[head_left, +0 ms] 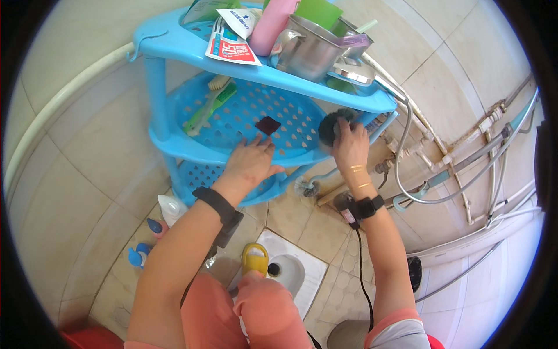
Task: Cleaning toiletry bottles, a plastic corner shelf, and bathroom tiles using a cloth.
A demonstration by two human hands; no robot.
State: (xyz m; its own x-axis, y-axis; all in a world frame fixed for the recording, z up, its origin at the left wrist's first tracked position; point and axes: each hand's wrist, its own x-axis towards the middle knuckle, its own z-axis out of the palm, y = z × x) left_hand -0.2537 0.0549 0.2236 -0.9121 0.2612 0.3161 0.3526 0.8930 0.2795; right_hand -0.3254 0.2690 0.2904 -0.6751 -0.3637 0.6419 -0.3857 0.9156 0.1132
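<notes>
In the head view, the right hand (351,146) holds a dark, roundish scrubber (329,128) at the right end of the blue middle shelf (218,152); its long axis is unclear. The left hand (247,164), fingers slightly spread, is near a dark red square (268,125). Above, a white packet (231,49) bears red printing.

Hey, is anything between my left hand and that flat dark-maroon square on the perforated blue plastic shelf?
Nothing visible: your left hand points toward the flat dark-maroon square, fingertips close to its near edge; contact is unclear.
</notes>
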